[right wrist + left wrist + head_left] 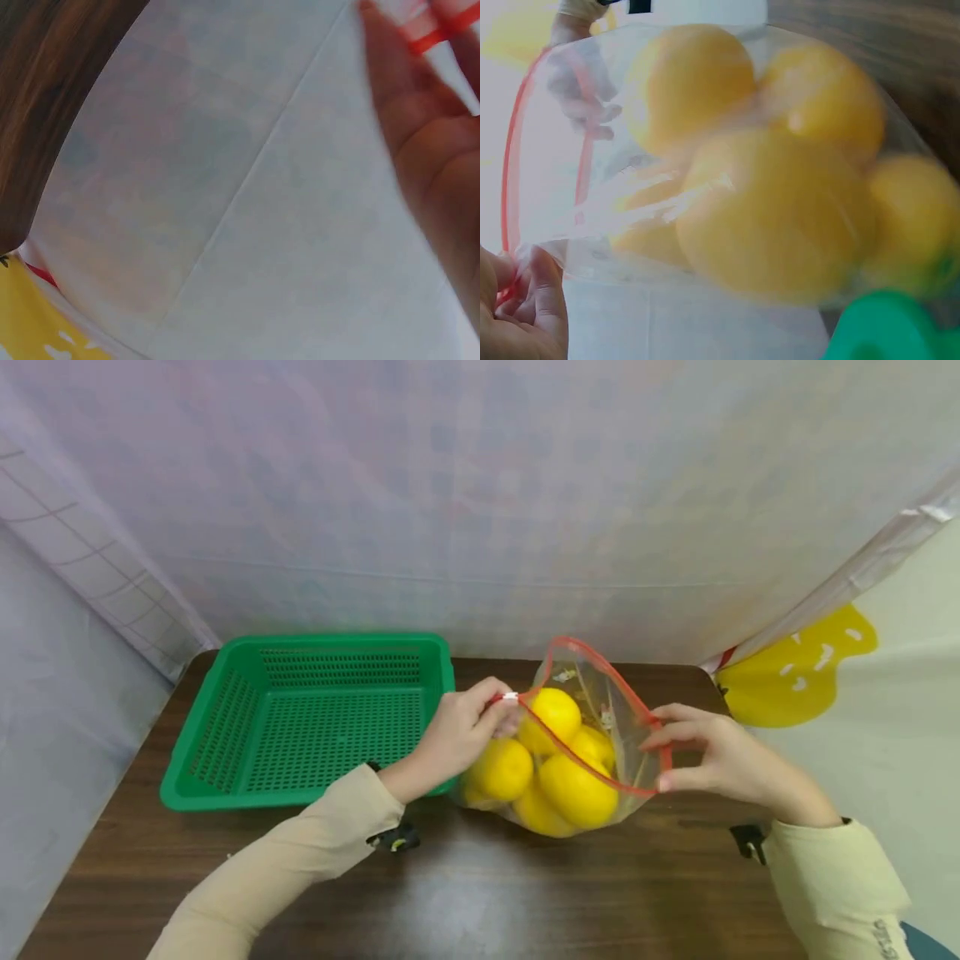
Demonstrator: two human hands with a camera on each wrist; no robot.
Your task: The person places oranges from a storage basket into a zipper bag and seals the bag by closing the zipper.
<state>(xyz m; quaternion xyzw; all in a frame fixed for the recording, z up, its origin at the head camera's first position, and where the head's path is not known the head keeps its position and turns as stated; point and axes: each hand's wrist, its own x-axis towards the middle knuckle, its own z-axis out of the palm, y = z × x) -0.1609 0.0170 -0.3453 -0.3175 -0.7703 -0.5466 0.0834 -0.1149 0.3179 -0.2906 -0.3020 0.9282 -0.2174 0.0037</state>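
Observation:
A clear zip bag (632,752) with a red zip edge and a white slider (511,696) holds several round yellow fruits (578,789). Its mouth gapes toward the right. My left hand (467,727) pinches the zip edge beside the slider; in the left wrist view, thumb and fingers (549,292) squeeze the corner of the bag. At the mouth's far right end, my right hand (712,756) grips the red edge, thumb low and fingers above. The right wrist view catches only part of this hand (431,150) and the red strip (431,39).
A green plastic basket (174,800) with slotted walls stands left of the bag, with nothing in it. Both are on a dark wooden table (600,893). A pale cloth (480,510) hangs behind, and a yellow patterned patch (787,685) marks the right-hand cloth.

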